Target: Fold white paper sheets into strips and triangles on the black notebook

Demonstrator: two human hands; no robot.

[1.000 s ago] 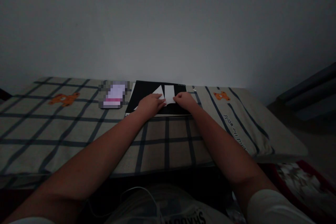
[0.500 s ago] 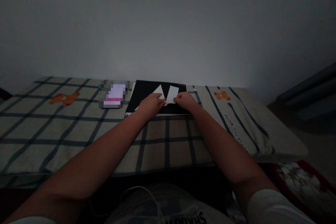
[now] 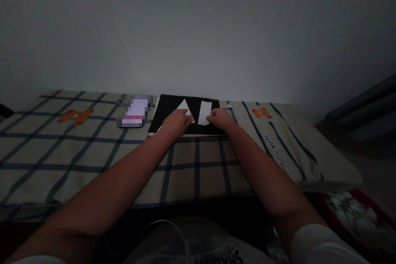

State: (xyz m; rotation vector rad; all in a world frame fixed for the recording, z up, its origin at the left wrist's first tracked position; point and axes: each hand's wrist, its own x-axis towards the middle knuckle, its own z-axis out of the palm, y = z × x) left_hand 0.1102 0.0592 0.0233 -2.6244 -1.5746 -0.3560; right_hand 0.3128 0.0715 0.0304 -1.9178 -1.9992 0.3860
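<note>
Dim light, little legible; dark lettering runs along the right part of the checked cloth (image 3: 198,165) on the worktop, seen upside down from the head camera, last word reads "world" (image 3: 269,139); the words after it toward the near edge too small and blurred to make out; white block capitals on the person's shirt (image 3: 216,251) at the bottom edge, also upside down and cut off by the frame, perhaps "SHADOW", not certain; the flat thing (image 3: 134,111) left of the black board (image 3: 168,109) is pixelated, nothing readable there; the white paper pieces (image 3: 202,112) carry no visible print.
</note>
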